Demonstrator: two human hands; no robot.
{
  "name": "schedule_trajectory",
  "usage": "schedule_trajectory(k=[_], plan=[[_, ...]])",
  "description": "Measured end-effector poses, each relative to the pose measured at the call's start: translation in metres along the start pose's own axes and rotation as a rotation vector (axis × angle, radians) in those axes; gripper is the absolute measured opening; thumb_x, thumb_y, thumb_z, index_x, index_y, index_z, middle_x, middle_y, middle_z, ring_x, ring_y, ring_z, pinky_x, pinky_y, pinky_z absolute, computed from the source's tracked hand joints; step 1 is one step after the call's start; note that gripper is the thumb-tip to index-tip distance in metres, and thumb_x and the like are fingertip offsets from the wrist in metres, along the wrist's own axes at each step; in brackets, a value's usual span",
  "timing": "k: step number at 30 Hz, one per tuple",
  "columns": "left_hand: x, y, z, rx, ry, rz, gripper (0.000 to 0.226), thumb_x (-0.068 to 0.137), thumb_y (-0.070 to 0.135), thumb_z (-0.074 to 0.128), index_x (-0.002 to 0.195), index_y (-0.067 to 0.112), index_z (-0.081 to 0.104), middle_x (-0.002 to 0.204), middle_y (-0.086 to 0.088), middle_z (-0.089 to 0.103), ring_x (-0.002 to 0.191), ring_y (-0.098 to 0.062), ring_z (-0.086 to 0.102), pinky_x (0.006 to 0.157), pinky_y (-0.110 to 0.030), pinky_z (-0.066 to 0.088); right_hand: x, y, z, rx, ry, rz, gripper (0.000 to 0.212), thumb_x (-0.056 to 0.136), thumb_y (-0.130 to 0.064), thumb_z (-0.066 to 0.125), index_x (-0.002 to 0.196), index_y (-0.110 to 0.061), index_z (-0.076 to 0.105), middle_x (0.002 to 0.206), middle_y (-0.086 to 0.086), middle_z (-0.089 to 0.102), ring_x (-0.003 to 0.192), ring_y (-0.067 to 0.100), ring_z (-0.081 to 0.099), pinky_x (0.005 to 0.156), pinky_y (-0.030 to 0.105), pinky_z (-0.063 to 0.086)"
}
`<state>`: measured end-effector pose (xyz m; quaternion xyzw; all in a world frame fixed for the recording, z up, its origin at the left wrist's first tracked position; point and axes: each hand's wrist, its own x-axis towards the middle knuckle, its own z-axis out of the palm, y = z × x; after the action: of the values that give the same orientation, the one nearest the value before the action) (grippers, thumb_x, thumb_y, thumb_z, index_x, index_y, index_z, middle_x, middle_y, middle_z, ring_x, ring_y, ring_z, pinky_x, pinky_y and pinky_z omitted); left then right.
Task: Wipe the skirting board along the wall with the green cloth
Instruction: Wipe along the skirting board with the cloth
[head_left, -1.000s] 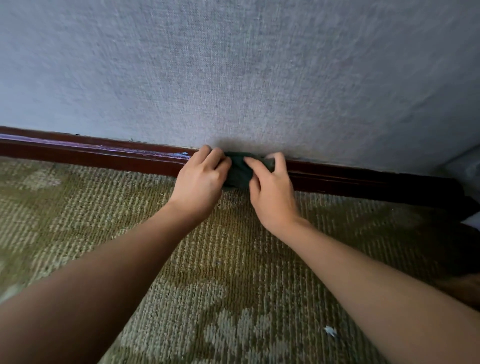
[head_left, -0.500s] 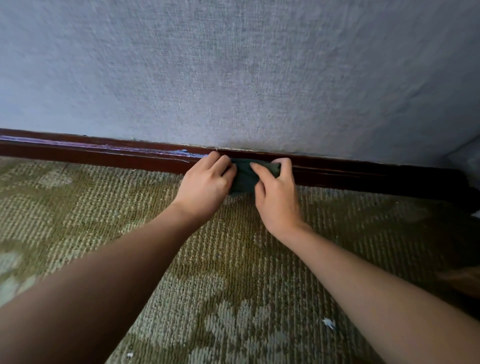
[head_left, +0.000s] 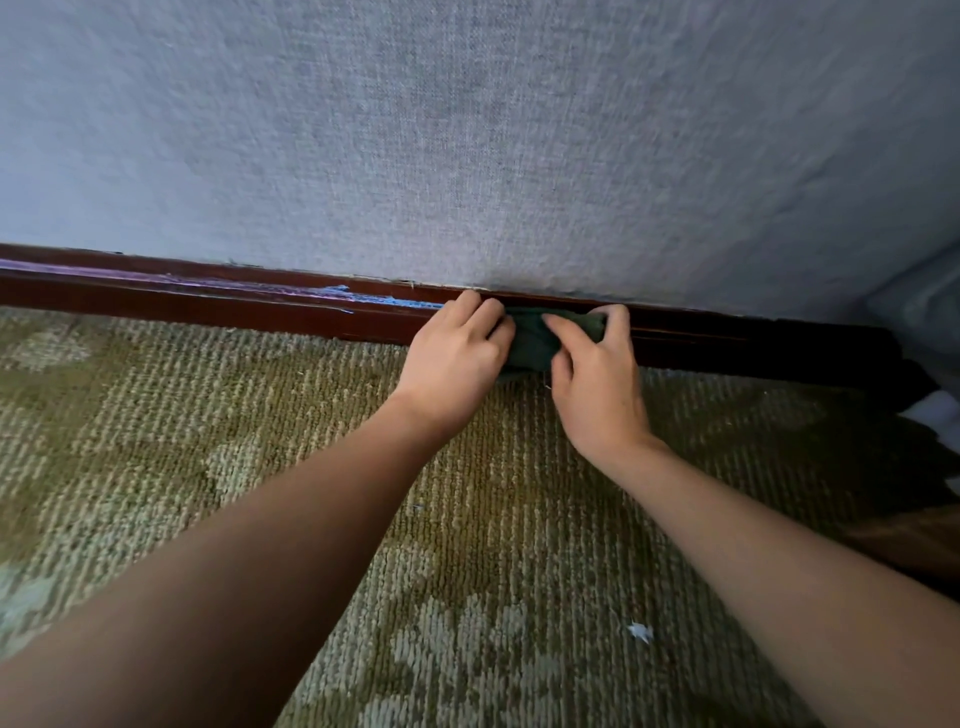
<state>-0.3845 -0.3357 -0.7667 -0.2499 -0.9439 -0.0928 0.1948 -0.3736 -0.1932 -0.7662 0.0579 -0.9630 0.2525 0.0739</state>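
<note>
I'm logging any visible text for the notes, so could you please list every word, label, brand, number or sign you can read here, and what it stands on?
None: no writing shows on the wall, skirting board, green cloth or carpet.

Soft, even daylight is spread over the wall (head_left: 519, 130) above the fingers (head_left: 480, 314), deep shadow is gathered in the corner far to their right, a faint sheen is shown on the skirting board (head_left: 208, 301) to their left, and straight lines are bowed at the edges.
</note>
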Motion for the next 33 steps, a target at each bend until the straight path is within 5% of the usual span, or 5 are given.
schedule_trajectory(k=[33], plan=[[0.014, 0.036, 0.006, 0.005, -0.047, -0.089, 0.033, 0.073, 0.006, 0.037, 0.072, -0.001, 0.069, 0.071, -0.012, 0.062, 0.064, -0.027, 0.059, 0.057, -0.028, 0.049, 0.001, 0.028, -0.019, -0.114, -0.133, -0.033, 0.043, 0.09, -0.007, 0.047, 0.132, -0.016, 0.047, 0.122, 0.018, 0.036, 0.108, 0.031, 0.043, 0.087, 0.042, 0.045]])
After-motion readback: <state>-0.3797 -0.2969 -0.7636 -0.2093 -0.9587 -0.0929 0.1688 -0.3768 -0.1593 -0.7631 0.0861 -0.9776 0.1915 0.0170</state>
